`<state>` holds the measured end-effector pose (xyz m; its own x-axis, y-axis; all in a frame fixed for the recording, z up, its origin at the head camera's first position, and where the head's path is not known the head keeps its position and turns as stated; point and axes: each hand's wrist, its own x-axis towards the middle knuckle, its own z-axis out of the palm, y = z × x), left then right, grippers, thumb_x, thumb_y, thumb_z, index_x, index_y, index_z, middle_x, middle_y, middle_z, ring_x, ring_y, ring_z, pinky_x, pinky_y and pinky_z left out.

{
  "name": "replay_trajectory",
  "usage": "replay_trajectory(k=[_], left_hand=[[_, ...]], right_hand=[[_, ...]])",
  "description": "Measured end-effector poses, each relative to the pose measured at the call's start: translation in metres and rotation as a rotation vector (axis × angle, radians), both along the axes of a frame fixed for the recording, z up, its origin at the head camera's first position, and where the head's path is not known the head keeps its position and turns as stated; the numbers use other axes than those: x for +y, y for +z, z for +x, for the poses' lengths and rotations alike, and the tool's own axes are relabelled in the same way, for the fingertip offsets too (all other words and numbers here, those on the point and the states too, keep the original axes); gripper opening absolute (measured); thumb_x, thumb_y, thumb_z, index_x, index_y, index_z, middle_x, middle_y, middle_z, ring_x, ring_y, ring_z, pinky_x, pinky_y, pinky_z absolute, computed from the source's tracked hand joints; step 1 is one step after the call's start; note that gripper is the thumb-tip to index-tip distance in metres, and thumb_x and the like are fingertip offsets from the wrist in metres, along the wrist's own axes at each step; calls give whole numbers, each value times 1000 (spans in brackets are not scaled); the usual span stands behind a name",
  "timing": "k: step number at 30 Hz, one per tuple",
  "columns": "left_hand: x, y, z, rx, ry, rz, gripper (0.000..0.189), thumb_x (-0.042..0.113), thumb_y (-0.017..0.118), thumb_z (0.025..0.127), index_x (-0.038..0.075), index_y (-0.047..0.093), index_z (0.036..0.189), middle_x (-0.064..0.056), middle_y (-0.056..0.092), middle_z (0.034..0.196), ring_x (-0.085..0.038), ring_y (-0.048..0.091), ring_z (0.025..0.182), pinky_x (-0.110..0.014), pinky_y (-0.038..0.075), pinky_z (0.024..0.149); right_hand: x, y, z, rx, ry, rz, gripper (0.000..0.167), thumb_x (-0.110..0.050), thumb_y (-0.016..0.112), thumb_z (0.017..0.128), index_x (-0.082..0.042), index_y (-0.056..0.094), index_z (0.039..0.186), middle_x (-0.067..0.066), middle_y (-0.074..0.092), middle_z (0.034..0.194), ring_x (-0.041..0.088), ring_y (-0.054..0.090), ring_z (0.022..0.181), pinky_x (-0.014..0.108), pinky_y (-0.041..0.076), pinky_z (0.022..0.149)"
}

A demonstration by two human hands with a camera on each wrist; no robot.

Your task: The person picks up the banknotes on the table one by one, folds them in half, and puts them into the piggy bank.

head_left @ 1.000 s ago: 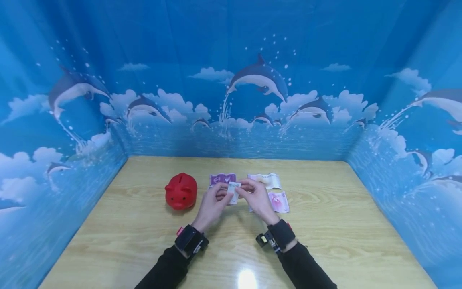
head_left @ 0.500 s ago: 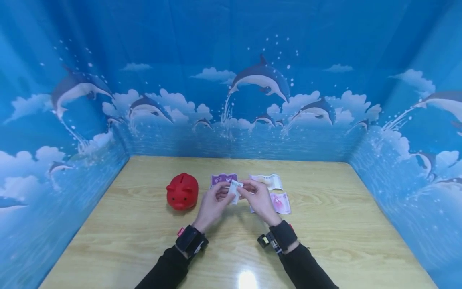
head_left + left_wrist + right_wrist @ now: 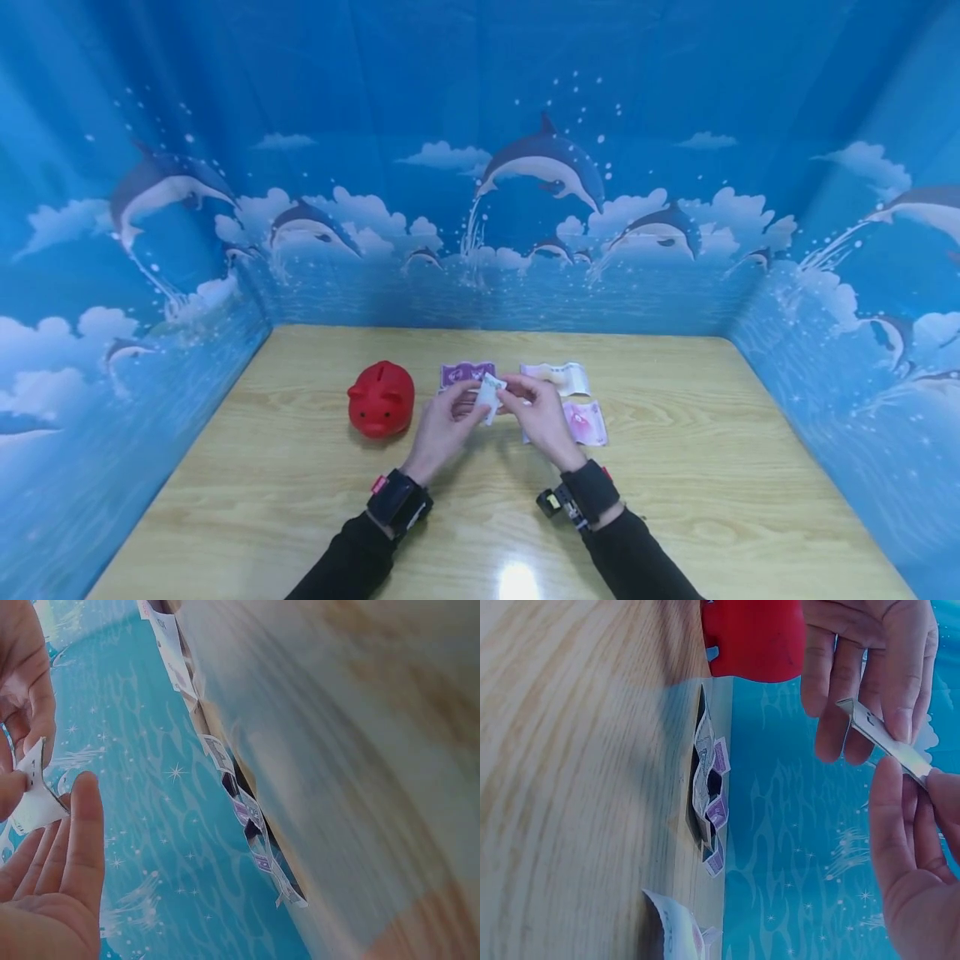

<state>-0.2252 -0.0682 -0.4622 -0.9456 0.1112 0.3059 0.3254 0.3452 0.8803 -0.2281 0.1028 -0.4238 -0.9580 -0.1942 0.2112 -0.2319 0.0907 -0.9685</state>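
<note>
Left grip (image 3: pixel 444 418), right grip (image 3: pixel 542 417) both pinching folded note (image 3: pixel 488 395); folding's looking partway. Purple note (image 3: pixel 467 372), pale note (image 3: pixel 573 378), pink note (image 3: pixel 587 423) lying unfolded on desk (image 3: pixel 712 467).

You are at a small booth (image 3: pixel 90 275) that seems arranged for recording: a blue curtain (image 3: pixel 405 75) printed with dolphins (image 3: pixel 550 158) closes three sides around a wood-grain table (image 3: pixel 697 492), and you wear small cameras (image 3: pixel 553 500) on black straps (image 3: pixel 590 487). Whether it stands within a home, an office or a lab, you cannot tell here.
</note>
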Motion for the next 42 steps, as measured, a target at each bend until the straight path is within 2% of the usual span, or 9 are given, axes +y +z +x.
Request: replay_trajectory(k=[5,11,15,22,28,33,37,42], left_hand=[[-1,1,0,-15,-15,-14,40,14,71,90,8,61,128,-15,71,113,-25,70,102,-27,58,83],[0,1,2,-9,-15,-36,39,15,71,90,8,61,127,-16,72,112,-25,71,101,-29,58,83],[3,0,2,-7,-45,-48,39,19,70,92,7,61,127,-16,71,114,-24,70,104,-30,58,85],[4,-1,3,-6,-39,-54,38,21,69,92,9,61,128,-15,71,115,-24,70,105,-30,58,85],[4,-1,2,15,-40,-64,38,18,68,93,8,61,128,-16,71,114,-24,70,102,-29,58,84],[5,0,1,20,-46,-80,38,15,68,93,6,60,129,-16,71,113,-24,71,100,-28,58,83],[4,-1,3,3,-55,-93,41,14,66,93,7,58,133,-14,71,114,-22,71,100,-27,58,84],[4,-1,5,-17,-77,-99,45,13,63,95,6,53,138,-14,71,115,-21,72,98,-27,57,85]], right_hand=[[0,2,1,6,-8,15,31,7,60,91,13,60,122,31,67,99,43,67,85,40,59,77],[-2,-1,1,6,-3,3,32,8,60,91,12,60,123,31,66,100,45,67,89,39,59,77],[-2,-1,1,5,-24,-12,30,7,63,89,11,61,119,30,66,101,40,66,93,35,60,77],[-2,0,3,20,-49,6,29,5,66,88,13,62,116,28,68,101,26,69,89,31,60,75],[-3,2,2,31,-64,13,27,4,67,88,10,64,114,27,69,103,23,68,91,29,59,77],[-3,1,2,24,-69,11,26,4,67,87,8,65,113,26,69,103,25,68,91,29,59,77],[-3,-1,1,35,-63,15,27,4,67,87,10,64,114,26,69,102,23,69,88,27,59,75],[-3,-1,1,36,-56,13,28,4,67,87,10,64,114,26,69,101,19,68,84,30,60,75]])
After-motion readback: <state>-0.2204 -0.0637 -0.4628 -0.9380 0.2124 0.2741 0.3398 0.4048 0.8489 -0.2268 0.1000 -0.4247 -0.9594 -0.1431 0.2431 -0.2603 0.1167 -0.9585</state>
